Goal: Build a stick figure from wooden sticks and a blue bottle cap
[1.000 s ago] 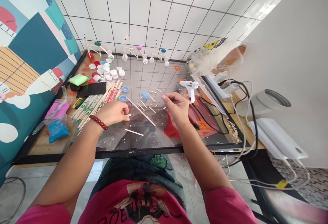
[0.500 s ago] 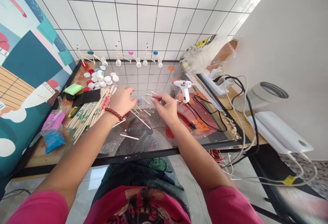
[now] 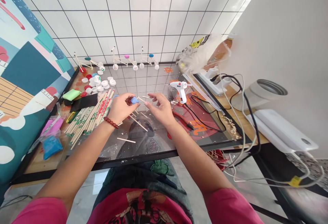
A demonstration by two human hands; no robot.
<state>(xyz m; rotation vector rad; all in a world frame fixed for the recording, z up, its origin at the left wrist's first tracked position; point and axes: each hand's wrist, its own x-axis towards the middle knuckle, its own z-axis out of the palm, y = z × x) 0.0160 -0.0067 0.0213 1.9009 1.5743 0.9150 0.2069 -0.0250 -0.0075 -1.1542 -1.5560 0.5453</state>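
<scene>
Head camera: left fingers (image 3: 127, 96) clamped on blue lump (image 3: 134, 100); pale stick (image 3: 141, 100) slanting between them and right fingers (image 3: 156, 96), whose grip I cannot tell.

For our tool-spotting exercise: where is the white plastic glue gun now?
In the head view, the glue gun is right of centre on the table, beyond and rightward of the right hand.

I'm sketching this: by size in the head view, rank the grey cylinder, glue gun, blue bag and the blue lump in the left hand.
1. Grey cylinder
2. Glue gun and blue bag, too close to rank
3. Blue lump
</scene>
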